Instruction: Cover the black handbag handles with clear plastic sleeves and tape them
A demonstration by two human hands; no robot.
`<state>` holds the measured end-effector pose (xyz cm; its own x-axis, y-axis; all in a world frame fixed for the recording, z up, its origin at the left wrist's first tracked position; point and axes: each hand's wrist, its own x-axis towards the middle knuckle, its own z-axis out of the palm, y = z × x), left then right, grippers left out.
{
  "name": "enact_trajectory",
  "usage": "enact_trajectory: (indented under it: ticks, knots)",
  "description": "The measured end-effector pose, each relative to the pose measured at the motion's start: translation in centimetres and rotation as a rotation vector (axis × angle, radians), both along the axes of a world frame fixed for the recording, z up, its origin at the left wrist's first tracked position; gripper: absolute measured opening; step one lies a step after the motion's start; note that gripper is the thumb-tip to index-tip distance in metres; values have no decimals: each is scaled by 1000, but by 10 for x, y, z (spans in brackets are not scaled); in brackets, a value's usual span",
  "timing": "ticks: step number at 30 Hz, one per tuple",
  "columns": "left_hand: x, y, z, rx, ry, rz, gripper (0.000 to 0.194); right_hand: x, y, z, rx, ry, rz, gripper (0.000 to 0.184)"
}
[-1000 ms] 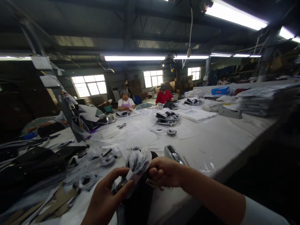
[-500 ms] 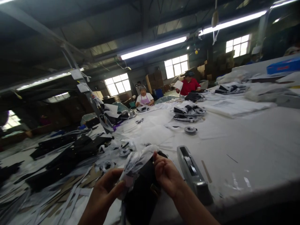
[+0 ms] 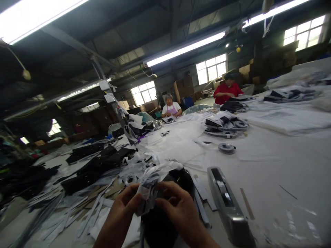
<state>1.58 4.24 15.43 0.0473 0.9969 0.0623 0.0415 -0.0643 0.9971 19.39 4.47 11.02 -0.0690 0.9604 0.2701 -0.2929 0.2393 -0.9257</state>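
Note:
Between my two hands is a bunched strip of thin white wrapping (image 3: 148, 187), gathered over a black item that looks like a bag (image 3: 157, 229). My left hand (image 3: 123, 208) pinches the wrapping from the left, thumb at the front. From the right, my right hand (image 3: 179, 205) closes thumb and fingers on the same wrapping. The black item stands partly below and behind my hands, and its lower end runs out of view. To the right of my right hand lies a grey tape dispenser (image 3: 229, 205).
Paper and cardboard strips (image 3: 85, 210) and black pieces (image 3: 95, 165) cover the table's left side. A grey coil (image 3: 227, 148) and a stack of wrapped black items (image 3: 224, 123) lie farther back. Two people (image 3: 172, 108) (image 3: 227, 91) sit across the table.
The view has swung right and tilted. My right hand has come from the bag's right side, where a gold-coloured metal piece showed, to the white wrapping. My left hand keeps its hold.

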Motion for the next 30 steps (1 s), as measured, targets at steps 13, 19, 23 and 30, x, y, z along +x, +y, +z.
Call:
enact_trajectory:
  ticks: [13,19,23,30]
  knots:
    - [-5,1,-4,46,42,18,43,-1,-18,2,52,40,39,40]
    - [-5,3,-4,71,70,-18,44,-12,-22,6,49,-58,-123,25]
    - [-4,-1,-2,84,52,-45,41,-12,-24,7,-74,31,-69,36]
    - [-6,0,-7,51,-13,-85,43,-13,-18,9,-92,4,-27,38]
